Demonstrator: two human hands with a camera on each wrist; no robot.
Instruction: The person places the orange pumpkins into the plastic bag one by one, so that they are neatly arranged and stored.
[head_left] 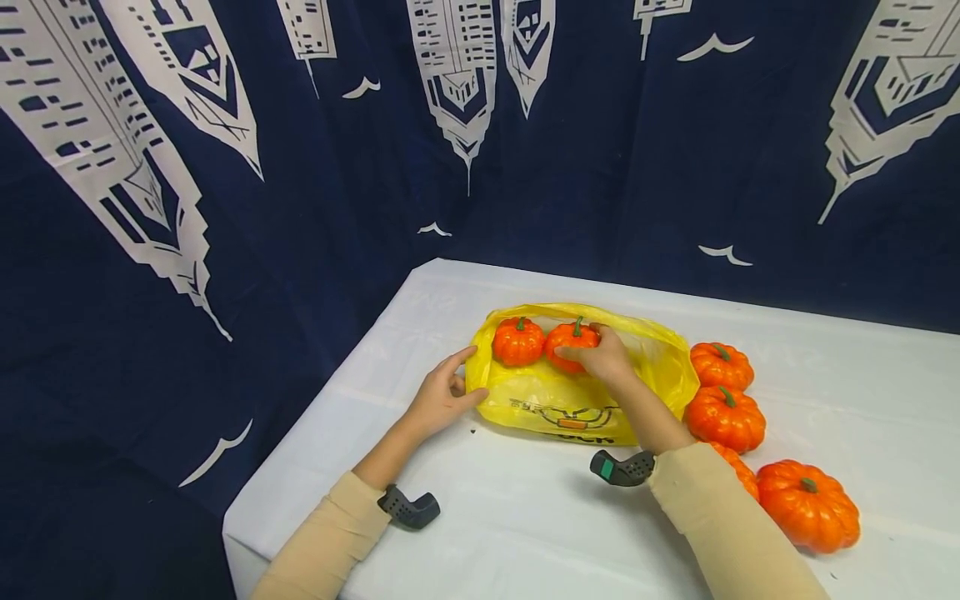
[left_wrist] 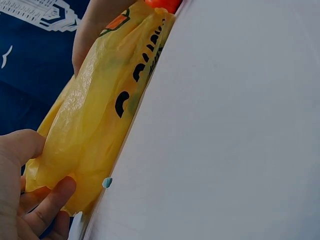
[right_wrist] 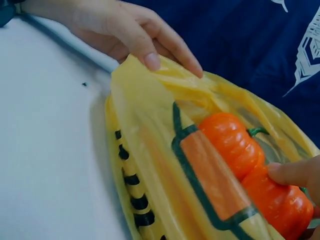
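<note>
A yellow plastic bag lies on its side with its mouth spread wide. Inside are two shiny orange pumpkins with green stems, the left pumpkin touching or nearly touching the right pumpkin. My right hand reaches into the bag and grips the right pumpkin, thumb on its near side; some fingertips are hidden behind it. At the bag's left end, my left hand holds the rim loosely between thumb and fingers. In the right wrist view, the left hand's thumb and forefinger lie along the rim.
Several more orange pumpkins stand on the white-covered table to the bag's right, one partly behind my right sleeve. A dark blue curtain with white building prints hangs behind the table and to its left.
</note>
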